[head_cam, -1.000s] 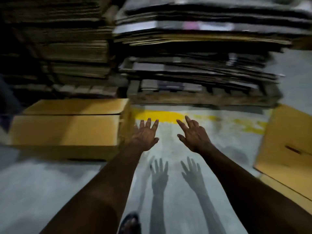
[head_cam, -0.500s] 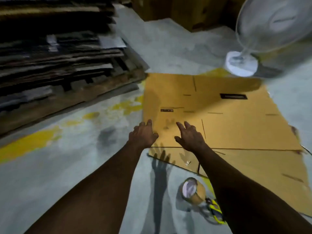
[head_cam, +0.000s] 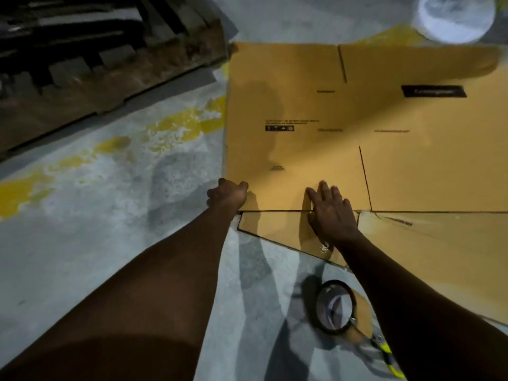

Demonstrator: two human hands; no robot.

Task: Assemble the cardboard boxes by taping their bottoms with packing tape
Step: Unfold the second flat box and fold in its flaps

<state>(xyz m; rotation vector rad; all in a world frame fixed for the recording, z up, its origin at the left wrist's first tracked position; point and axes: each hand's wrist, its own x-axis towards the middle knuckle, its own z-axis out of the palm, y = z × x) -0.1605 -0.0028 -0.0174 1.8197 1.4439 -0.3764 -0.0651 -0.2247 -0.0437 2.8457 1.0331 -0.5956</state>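
A flattened brown cardboard box (head_cam: 343,119) lies on the concrete floor on top of another flat sheet of cardboard (head_cam: 412,243). My left hand (head_cam: 228,195) curls around the top box's near left corner, fingers tucked at its edge. My right hand (head_cam: 330,211) lies flat with fingers spread on the near edge of the same box. A roll of packing tape in a dispenser with a yellow handle (head_cam: 338,312) rests on the floor close to my right forearm.
A wooden pallet stacked with flat cardboard (head_cam: 96,56) stands at the upper left. A worn yellow line (head_cam: 115,144) crosses the floor. The white round base of a fan (head_cam: 453,17) sits beyond the box at the upper right.
The view swung right from the pallet stacks to the flat boxes on the floor. Both hands came down onto the top box; the left now grips its corner.
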